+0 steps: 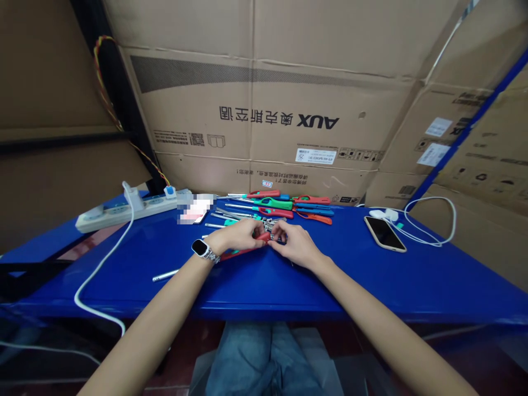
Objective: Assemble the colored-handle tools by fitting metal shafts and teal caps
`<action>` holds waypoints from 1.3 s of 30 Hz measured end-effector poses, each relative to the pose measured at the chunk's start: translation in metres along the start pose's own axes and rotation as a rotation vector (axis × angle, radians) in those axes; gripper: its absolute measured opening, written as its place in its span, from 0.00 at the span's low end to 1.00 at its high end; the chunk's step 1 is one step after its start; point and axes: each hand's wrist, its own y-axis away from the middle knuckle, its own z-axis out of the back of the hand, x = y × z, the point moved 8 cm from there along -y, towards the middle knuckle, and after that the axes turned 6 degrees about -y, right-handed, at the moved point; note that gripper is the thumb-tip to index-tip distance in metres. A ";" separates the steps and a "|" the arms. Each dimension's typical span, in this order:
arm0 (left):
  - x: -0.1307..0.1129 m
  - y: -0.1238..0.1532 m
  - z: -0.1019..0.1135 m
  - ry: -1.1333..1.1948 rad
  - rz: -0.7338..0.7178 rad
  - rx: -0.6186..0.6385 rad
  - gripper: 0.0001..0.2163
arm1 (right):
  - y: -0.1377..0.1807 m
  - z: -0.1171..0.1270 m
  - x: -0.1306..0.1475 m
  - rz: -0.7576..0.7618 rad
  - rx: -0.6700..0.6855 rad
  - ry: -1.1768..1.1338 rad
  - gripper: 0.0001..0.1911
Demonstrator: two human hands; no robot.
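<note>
My left hand point(241, 235), with a watch on its wrist, is closed around the handle of a red long-nosed lighter point(243, 251) over the blue table point(338, 275). My right hand point(295, 243) pinches the same lighter at its front end, where a small metal part shows between the fingertips. Just behind my hands lies a pile of red, green and blue lighters point(284, 206) with metal tubes. A single loose metal tube point(165, 275) rests on the table to the left of my left forearm.
A white power strip point(124, 209) with a white cable point(97, 275) lies at the back left. A phone point(384, 233) on a white charging cable point(433, 220) lies at the right. Large cardboard boxes point(268, 110) wall off the back.
</note>
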 end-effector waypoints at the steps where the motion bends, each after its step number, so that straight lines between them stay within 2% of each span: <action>1: 0.000 0.000 0.003 -0.006 0.002 -0.030 0.07 | 0.000 0.001 -0.002 -0.019 -0.028 -0.007 0.06; 3: 0.000 0.001 0.009 -0.021 0.009 -0.096 0.07 | -0.001 0.002 -0.004 -0.043 -0.076 -0.039 0.03; 6: -0.003 0.002 0.017 -0.045 0.019 -0.174 0.07 | -0.003 0.001 -0.008 -0.055 -0.151 -0.165 0.06; 12: -0.017 0.008 0.021 -0.249 0.037 -0.223 0.05 | -0.007 -0.003 -0.013 -0.070 -0.235 -0.474 0.07; 16: -0.032 0.012 0.026 -0.478 0.044 -0.301 0.07 | -0.010 -0.005 -0.021 -0.188 -0.245 -0.641 0.07; 19: -0.039 0.011 0.025 -0.596 0.062 -0.307 0.10 | -0.011 -0.010 -0.026 -0.308 -0.206 -0.788 0.08; 23: -0.045 0.010 0.022 -0.666 0.040 -0.300 0.13 | -0.006 -0.016 -0.029 -0.483 -0.204 -0.890 0.07; 28: -0.051 0.012 0.024 -0.683 0.009 -0.337 0.12 | -0.005 -0.017 -0.027 -0.543 -0.237 -0.994 0.04; 30: -0.051 0.012 0.026 -0.679 0.013 -0.350 0.10 | -0.008 -0.016 -0.027 -0.509 -0.251 -0.978 0.06; 33: -0.051 0.013 0.029 -0.658 0.030 -0.379 0.09 | -0.015 -0.005 -0.022 -0.327 -0.338 -0.819 0.08; 36: -0.050 0.014 0.033 -0.618 0.055 -0.415 0.07 | -0.014 0.010 -0.009 -0.147 -0.423 -0.480 0.08; 39: -0.049 0.014 0.035 -0.578 0.089 -0.439 0.06 | -0.010 0.017 0.005 -0.071 -0.443 -0.166 0.07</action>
